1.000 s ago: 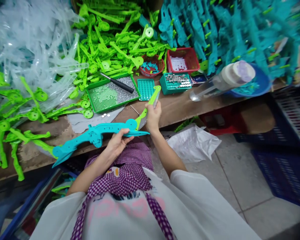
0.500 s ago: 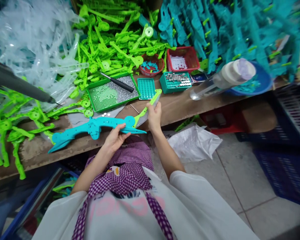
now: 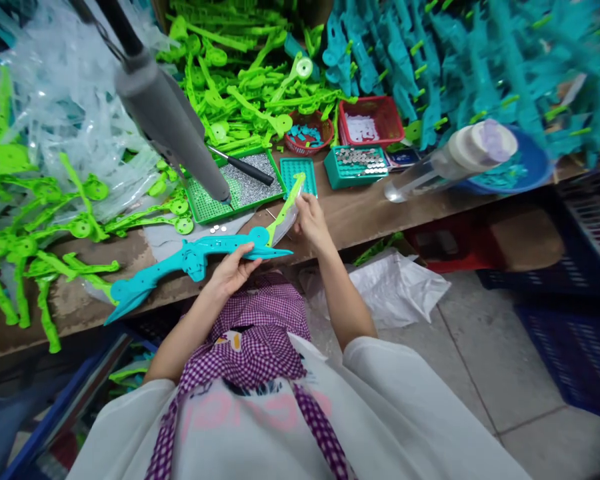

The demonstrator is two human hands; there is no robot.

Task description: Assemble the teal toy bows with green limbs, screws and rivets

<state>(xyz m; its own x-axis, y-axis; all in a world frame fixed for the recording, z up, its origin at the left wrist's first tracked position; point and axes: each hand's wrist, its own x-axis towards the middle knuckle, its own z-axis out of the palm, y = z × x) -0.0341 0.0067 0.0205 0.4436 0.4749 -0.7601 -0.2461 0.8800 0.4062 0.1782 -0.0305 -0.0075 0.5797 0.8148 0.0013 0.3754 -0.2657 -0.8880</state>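
At the near edge of the workbench point(image 3: 360, 210), the left hand point(image 3: 230, 270) curls its fingers around a teal toy bow frame point(image 3: 190, 260), and the right hand point(image 3: 310, 217) pinches the lime-green limb point(image 3: 285, 203) at its end. Just behind, a green tray point(image 3: 205, 203) holds tiny silver screws and a black-handled screwdriver point(image 3: 245, 168). Beside it lie a teal grid tray point(image 3: 300, 175) and a teal box point(image 3: 330, 170) of silver discs. Farther back, a round red basket point(image 3: 307, 130) holds teal bits and a square red basket point(image 3: 387, 117) holds white pieces. The frame is long, curved and pointed at both ends, lying across the bench edge, with the limb angling up from its round hub.
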